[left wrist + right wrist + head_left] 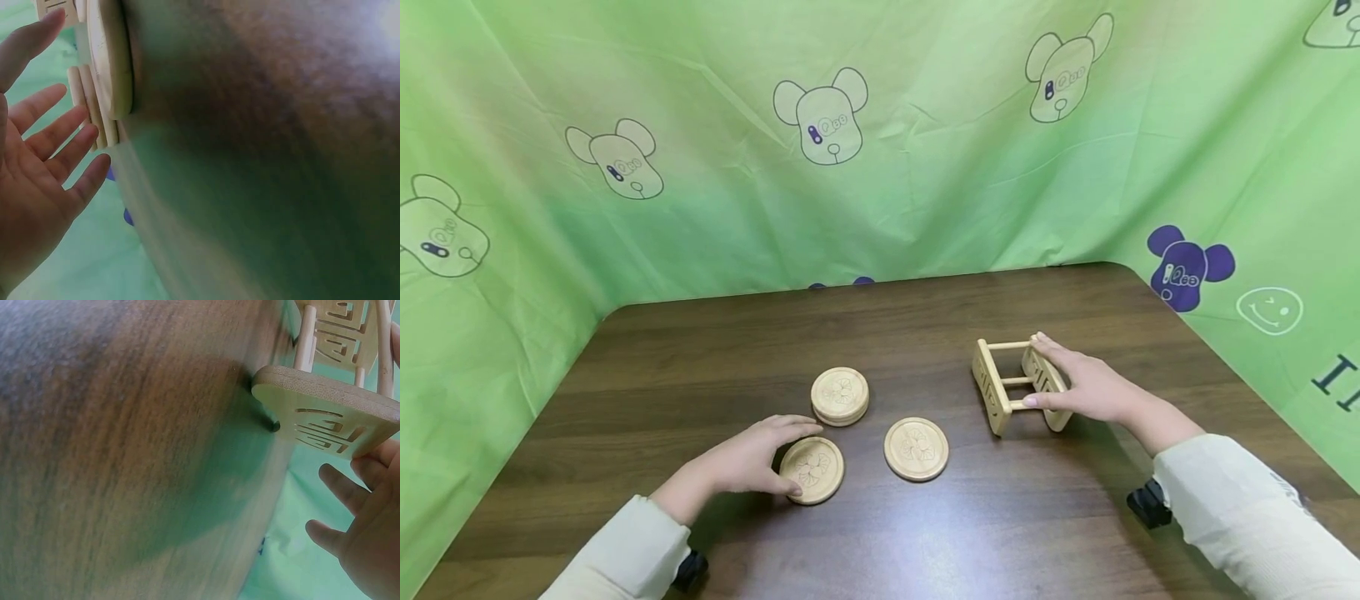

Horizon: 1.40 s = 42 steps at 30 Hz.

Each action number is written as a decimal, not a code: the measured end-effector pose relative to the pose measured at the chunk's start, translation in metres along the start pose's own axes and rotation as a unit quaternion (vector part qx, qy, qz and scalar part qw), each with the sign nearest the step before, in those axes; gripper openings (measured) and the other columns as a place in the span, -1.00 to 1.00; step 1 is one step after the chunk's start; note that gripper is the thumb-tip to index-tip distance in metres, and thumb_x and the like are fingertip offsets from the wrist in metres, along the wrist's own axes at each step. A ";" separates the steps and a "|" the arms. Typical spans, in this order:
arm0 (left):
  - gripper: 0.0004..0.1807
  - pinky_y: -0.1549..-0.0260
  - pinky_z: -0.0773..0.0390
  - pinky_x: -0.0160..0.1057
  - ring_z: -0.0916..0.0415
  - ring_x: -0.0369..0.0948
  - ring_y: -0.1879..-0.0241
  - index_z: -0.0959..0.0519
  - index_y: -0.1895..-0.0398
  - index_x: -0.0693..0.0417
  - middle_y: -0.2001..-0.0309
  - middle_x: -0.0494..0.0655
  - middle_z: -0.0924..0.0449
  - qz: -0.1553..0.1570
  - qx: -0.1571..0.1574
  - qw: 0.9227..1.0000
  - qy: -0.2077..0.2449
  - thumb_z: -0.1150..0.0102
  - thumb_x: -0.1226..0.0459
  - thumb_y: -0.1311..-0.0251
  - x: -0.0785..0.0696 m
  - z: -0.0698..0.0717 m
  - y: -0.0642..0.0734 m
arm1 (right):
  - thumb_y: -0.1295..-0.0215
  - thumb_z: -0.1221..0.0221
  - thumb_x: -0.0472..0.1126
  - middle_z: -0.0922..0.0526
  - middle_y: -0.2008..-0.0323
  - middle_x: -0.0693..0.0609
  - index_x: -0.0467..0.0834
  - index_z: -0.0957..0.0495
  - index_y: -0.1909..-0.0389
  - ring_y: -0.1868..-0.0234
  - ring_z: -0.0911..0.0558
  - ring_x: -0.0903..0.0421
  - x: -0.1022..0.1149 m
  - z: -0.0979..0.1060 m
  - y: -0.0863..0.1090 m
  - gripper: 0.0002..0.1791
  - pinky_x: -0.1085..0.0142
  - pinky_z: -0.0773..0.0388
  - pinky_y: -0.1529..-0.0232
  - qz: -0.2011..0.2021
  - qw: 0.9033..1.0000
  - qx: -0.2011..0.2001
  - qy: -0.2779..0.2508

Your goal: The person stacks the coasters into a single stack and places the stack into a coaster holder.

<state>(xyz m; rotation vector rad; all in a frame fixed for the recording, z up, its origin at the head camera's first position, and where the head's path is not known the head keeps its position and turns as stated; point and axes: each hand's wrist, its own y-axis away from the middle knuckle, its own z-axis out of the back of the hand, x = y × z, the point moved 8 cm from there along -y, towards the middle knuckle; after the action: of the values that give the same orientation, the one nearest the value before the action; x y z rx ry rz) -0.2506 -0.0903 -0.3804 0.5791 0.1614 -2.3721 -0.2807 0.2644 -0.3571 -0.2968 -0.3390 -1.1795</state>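
Observation:
A round wooden coaster (812, 471) with a carved pattern lies flat on the table, beside my left hand (760, 457). That hand's thumb reaches the coaster's near-left edge in the head view, while its fingers (56, 128) look spread and loosely extended in the left wrist view. Just behind is a short stack of coasters (839, 395). Another single coaster (917, 449) lies to the right. My right hand (1093, 385) holds a wooden coaster rack (992, 390) by its right end panel, thumb near the front rod. Two of its fingers stand free of the panel (331, 415).
The brown wooden table (715, 358) carries all these pieces. A green cloth (925, 200) printed with bear heads hangs behind it and along both sides. Dark wrist devices (1148, 503) sit at both white sleeves.

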 end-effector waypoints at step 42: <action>-0.13 -0.03 -0.16 -0.04 -0.16 -0.06 -0.10 -0.28 -0.15 0.20 -0.12 0.04 -0.24 -0.002 0.046 0.998 -0.047 -0.36 0.14 0.38 -0.007 -0.019 -0.010 | 0.06 -0.18 0.14 0.01 -0.23 -0.31 -0.36 0.02 -0.25 -0.16 -0.08 -0.30 0.001 0.001 0.001 -0.01 -0.09 -0.04 -0.06 -0.006 1.000 0.001 -0.003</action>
<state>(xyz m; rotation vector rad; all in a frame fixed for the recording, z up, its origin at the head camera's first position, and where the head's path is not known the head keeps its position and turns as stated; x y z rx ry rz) -0.2459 -0.0736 -0.3949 0.5094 0.0127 -2.4154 -0.2796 0.2644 -0.3559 -0.2968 -0.3478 -1.1905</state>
